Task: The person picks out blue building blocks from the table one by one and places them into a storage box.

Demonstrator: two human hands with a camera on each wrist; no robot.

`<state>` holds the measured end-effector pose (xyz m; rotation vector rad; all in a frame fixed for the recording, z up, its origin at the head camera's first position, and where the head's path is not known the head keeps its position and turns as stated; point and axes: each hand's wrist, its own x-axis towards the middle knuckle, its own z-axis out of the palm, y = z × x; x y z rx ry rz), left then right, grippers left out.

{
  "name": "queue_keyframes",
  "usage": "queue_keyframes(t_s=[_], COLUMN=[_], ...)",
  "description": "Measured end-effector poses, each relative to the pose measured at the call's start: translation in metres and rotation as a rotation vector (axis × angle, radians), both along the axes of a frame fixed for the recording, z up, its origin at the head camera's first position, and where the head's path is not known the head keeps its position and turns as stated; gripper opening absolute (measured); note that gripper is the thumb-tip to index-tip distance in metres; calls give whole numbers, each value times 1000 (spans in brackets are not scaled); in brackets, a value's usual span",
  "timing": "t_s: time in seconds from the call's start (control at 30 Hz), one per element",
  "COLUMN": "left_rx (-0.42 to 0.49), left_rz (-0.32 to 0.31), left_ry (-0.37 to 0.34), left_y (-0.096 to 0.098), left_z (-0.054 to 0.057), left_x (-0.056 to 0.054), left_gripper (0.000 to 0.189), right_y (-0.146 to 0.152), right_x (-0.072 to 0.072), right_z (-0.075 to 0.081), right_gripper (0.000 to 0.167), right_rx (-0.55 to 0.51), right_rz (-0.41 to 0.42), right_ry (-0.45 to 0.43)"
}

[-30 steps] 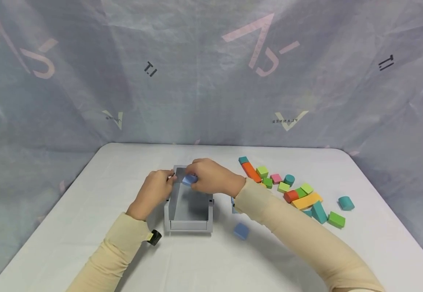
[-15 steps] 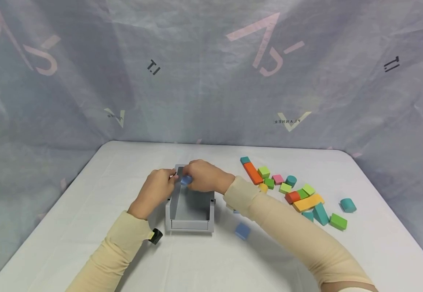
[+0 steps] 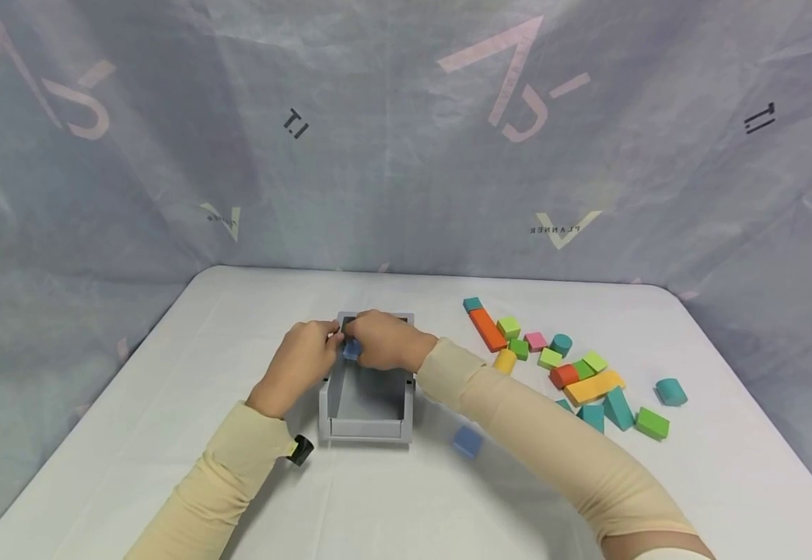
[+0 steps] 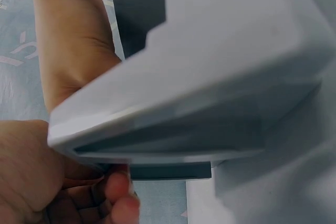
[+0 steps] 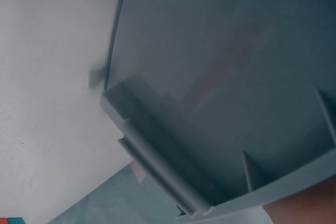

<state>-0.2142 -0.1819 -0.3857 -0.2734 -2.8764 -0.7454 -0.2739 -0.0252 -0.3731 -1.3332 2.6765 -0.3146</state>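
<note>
In the head view a grey plastic bin (image 3: 366,429) with a low front stands on the white table. My left hand (image 3: 299,354) holds its left rim near the back, fingertips at the edge. The left wrist view has this hand (image 4: 26,171) with fingers curled up under the bin's lip. My right hand (image 3: 386,340) reaches over the bin and pinches a small blue block (image 3: 352,350) inside it, by the left wall near the back. The right wrist view is filled by the grey bin wall (image 5: 210,77); the block is hidden there.
Another blue block (image 3: 468,442) lies on the table right of the bin, beside the right sleeve. Further right are several coloured blocks, among them an orange-red bar (image 3: 488,330), a yellow bar (image 3: 593,386) and a teal half-cylinder (image 3: 671,392). A grey printed cloth (image 3: 392,155) hangs behind the table.
My right hand has moved left and a little lower with the blue block, toward the bin's left wall. The left hand has stayed at the rim.
</note>
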Motion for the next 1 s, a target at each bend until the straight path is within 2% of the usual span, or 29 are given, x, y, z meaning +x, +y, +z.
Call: queue_keyframes(t_s=[0.13, 0.57, 0.73, 1.0], left_rx=[1, -20, -24, -31], left_rz=[5, 22, 19, 17], left_ry=[-5, -7, 6, 8], left_y=[0, 1, 1, 1], left_z=[1, 1, 0, 0], left_x=[-1, -2, -2, -1], left_gripper=[30, 33, 31, 32], right_y=[-2, -6, -7, -8], right_x=[-1, 1, 2, 3], right_z=[-4, -16, -19, -22], right_gripper=[16, 18, 24, 27], right_rx=[24, 104, 161, 197], right_rz=[15, -3, -2, -4], right_ry=[33, 23, 63, 109])
